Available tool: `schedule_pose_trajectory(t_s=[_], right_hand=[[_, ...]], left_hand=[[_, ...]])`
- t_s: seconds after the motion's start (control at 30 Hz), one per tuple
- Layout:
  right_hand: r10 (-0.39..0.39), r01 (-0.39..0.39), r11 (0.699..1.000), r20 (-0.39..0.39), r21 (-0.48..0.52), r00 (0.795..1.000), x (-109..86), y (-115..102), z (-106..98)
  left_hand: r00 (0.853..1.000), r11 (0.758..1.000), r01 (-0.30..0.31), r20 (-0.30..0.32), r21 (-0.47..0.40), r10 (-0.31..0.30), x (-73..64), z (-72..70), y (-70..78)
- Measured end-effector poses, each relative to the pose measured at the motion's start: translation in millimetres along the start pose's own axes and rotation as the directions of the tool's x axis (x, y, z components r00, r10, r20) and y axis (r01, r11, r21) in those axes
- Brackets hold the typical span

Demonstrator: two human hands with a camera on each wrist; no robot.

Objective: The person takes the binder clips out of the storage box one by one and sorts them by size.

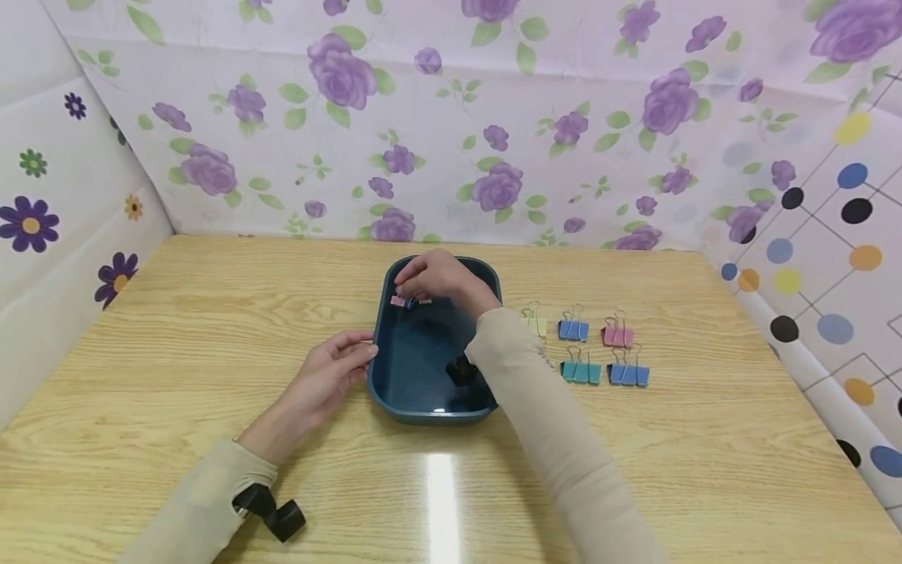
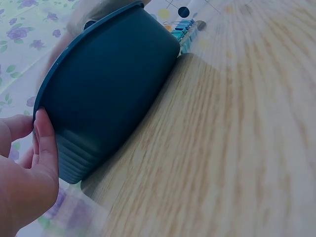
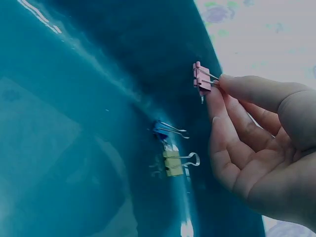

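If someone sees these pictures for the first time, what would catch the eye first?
Probably the central blue tray, held at one side by the left hand. Near the tray's far end, the right hand pinches a small pink clip. Larger colourful clips lie on the table to the right.

This looks like a small tabletop recording corner: a wood-grain table (image 1: 211, 313) stands hemmed in by a rose-printed back sheet (image 1: 444, 117), a flower-printed left sheet (image 1: 77, 172) and a dotted right sheet (image 1: 824, 282), and a black camera (image 1: 285, 521) juts from the person's left sleeve (image 1: 200, 501). The binder clips (image 1: 582, 373) suit an office, though that is uncertain.
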State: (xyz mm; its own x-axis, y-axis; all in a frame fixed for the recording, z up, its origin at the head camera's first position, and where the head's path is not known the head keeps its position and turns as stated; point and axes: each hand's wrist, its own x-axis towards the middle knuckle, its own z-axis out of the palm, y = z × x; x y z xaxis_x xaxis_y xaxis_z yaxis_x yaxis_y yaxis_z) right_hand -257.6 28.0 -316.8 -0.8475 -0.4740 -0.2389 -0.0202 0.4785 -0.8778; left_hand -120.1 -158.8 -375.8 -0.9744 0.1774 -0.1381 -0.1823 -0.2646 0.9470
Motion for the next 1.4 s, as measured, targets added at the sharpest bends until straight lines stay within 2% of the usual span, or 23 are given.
schedule_pose_trajectory(t_s=[0.3,0.6,0.83,1.07,1.4], right_hand=[[-0.027,0.026,0.999,-0.043,-0.02,0.999,-13.2,-13,-18],[-0.117,0.115,0.992,-0.035,-0.054,0.993,-34.0,-17,-31],[-0.159,0.154,0.983,-0.043,-0.099,0.986,-57.8,-10,-43],[-0.145,0.139,0.987,-0.069,-0.082,0.987,-82.8,0,-52],[-0.12,0.115,0.991,-0.076,-0.074,0.99,-111.4,29,-65]], left_hand=[[1.0,1.0,-0.003,-0.005,0.014,0.003,0.0,0.0,1.5],[1.0,1.0,-0.007,-0.008,0.009,0.007,-0.8,-0.3,1.5],[1.0,1.0,-0.003,-0.002,0.015,0.003,-0.9,0.9,2.3],[1.0,1.0,0.002,-0.006,0.007,-0.002,0.1,1.1,1.8],[1.0,1.0,-0.002,-0.004,-0.003,0.002,-0.2,1.2,0.3]])
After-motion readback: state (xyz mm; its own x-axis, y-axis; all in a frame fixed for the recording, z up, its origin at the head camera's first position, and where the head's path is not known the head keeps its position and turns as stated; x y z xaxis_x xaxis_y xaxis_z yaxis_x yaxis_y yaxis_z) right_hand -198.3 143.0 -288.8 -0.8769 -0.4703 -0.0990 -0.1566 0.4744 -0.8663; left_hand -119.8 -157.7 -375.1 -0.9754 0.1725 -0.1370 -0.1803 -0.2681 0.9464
